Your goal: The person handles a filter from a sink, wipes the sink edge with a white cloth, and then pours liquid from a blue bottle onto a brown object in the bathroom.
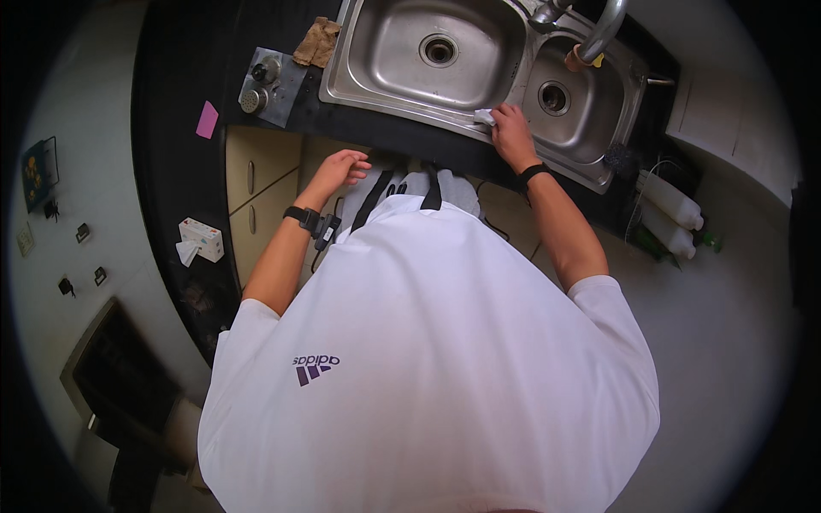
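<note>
My right hand [514, 136] pinches a crumpled white tissue [485, 117] against the front rim of the stainless steel double sink [410, 109], close to the divider between the two basins. The larger basin [397, 58] lies to the left and the smaller basin [580, 125] to the right, each with a drain at its bottom. My left hand [340, 172] hangs in the air in front of the counter edge, its fingers partly curled and holding nothing. Straps are on both wrists.
A curved metal faucet [606, 29] reaches over the small basin. Sink strainer parts [263, 80] rest on a plastic sheet beside a brown cloth [317, 42]. On the left counter are a pink paper [206, 120] and a tissue box [204, 238]. White bottles [670, 211] stand at right.
</note>
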The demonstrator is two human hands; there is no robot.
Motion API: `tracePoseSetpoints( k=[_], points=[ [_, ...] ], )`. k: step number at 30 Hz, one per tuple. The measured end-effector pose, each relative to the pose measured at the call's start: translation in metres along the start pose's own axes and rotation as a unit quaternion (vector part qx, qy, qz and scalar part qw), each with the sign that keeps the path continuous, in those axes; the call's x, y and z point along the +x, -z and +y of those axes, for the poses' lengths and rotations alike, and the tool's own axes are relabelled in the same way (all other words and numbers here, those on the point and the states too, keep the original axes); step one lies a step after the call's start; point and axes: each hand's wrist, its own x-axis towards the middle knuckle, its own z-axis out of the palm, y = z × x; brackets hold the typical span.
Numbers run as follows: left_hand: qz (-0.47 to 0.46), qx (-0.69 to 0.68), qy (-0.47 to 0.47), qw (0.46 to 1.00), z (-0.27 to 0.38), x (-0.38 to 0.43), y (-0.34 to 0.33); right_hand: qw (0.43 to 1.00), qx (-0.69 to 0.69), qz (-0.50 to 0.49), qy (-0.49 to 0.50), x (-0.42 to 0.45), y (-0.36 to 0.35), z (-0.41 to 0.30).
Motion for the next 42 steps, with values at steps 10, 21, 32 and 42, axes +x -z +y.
tracePoseSetpoints(
  k=[10, 21, 32, 42],
  points=[
    [0.015, -0.056, 0.013, 0.998, -0.018, -0.002, 0.019, 1.000, 0.007, -0.019, 0.023, -0.001, -0.013, -0.030],
    [0.050, -0.070, 0.005, 0.996, -0.045, 0.010, 0.041, 1.000, 0.006, 0.024, -0.020, 0.009, -0.038, -0.061],
    [0.063, -0.081, -0.001, 0.995, -0.059, 0.009, 0.052, 0.997, -0.027, -0.026, -0.067, 0.011, -0.005, 0.000],
    [0.055, -0.071, 0.023, 0.996, -0.076, 0.020, 0.046, 0.999, 0.030, 0.028, -0.035, -0.006, -0.023, -0.023]
  ],
)
